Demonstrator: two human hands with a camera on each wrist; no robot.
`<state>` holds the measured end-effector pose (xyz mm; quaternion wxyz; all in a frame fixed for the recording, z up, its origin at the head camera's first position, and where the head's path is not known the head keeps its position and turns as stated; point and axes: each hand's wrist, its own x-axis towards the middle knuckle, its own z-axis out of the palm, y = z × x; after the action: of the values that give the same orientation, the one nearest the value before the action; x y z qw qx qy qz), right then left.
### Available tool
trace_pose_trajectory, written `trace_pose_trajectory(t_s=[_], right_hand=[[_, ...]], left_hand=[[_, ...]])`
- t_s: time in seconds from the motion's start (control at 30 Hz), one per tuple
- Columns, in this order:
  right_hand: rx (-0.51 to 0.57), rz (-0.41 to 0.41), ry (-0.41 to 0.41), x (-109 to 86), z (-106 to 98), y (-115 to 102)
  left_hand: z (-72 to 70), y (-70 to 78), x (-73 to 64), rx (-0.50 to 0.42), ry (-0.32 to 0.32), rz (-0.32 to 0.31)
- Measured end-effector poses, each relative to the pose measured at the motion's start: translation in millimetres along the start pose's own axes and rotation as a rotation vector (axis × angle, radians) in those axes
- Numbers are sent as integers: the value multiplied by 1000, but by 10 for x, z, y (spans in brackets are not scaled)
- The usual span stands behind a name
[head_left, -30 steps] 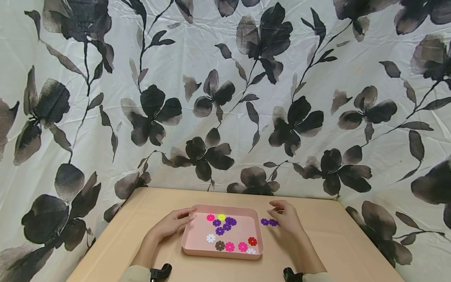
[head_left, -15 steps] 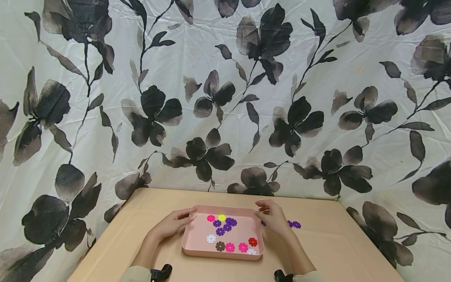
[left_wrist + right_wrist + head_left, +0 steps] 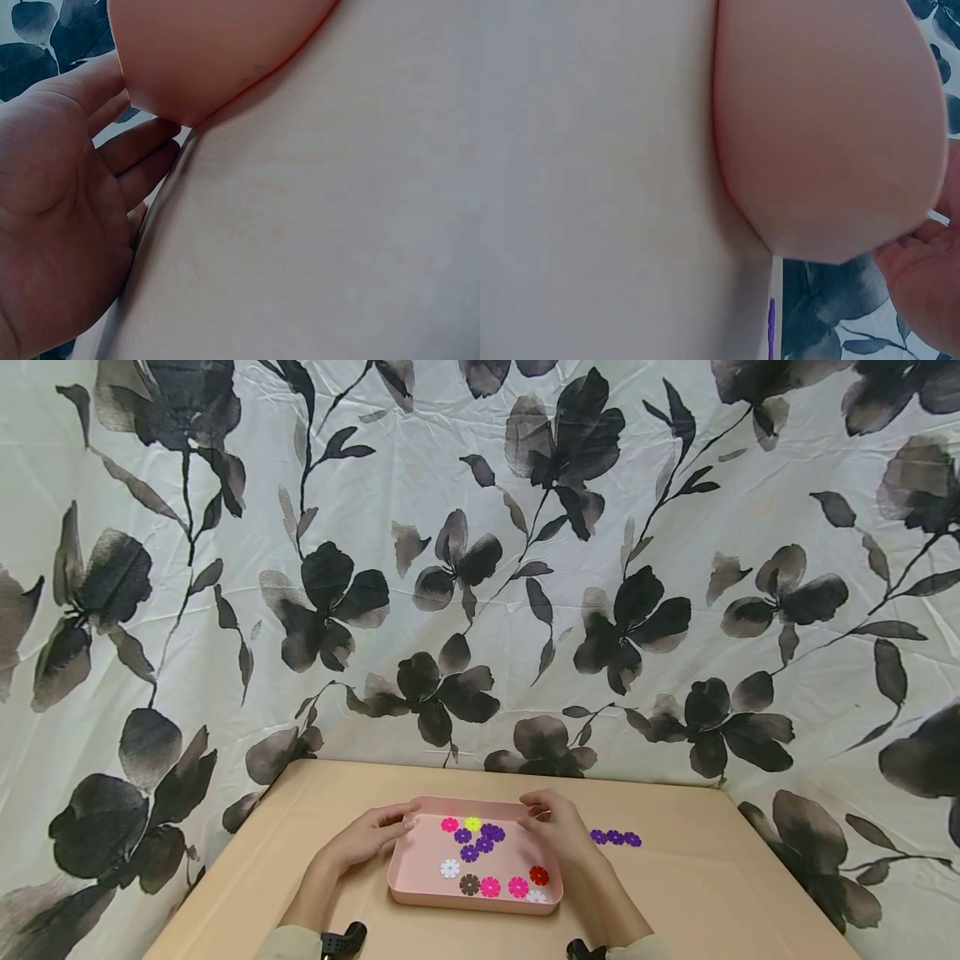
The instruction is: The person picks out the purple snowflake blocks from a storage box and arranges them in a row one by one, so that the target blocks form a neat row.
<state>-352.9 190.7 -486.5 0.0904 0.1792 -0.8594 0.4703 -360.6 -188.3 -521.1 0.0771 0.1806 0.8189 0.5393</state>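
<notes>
Purple flower-shaped discs (image 3: 484, 844) lie clustered on the floor of a pink rectangular, shallow, smooth-walled tray (image 3: 472, 907). They look thin and light, probably stiff plastic or foam; a fingertip pinch across the scalloped rim should suit them better than a grasp at the flat face, which may slide. The right hand (image 3: 558, 828) is at the tray's far right corner, fingers bent, the cluster near its fingertips on the left; whether it pinches anything I cannot tell. The left hand (image 3: 367, 833) rests extended fingers against the tray's left wall. Three matching purple discs (image 3: 616, 837) form a row on the pale tan bench (image 3: 697, 885), right of the right hand.
</notes>
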Motion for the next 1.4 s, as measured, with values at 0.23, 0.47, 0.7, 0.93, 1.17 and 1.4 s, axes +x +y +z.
trace_pose_trajectory(t_s=[0.23,0.47,0.7,0.93,1.17,1.4], right_hand=[[-22,75,-61,13,138,-90],[-61,74,-115,55,287,-105],[-146,52,-129,79,389,-84],[-219,7,-147,48,430,-53],[-331,-44,-181,51,446,-7],[-333,-40,-208,42,459,20]], left_hand=[[7,-1,-1,-4,-9,9],[5,5,-3,5,-8,7],[5,16,-7,-18,-10,2],[8,15,-11,-3,-2,-1],[5,15,-4,-2,-2,4],[-10,12,1,-24,-14,16]])
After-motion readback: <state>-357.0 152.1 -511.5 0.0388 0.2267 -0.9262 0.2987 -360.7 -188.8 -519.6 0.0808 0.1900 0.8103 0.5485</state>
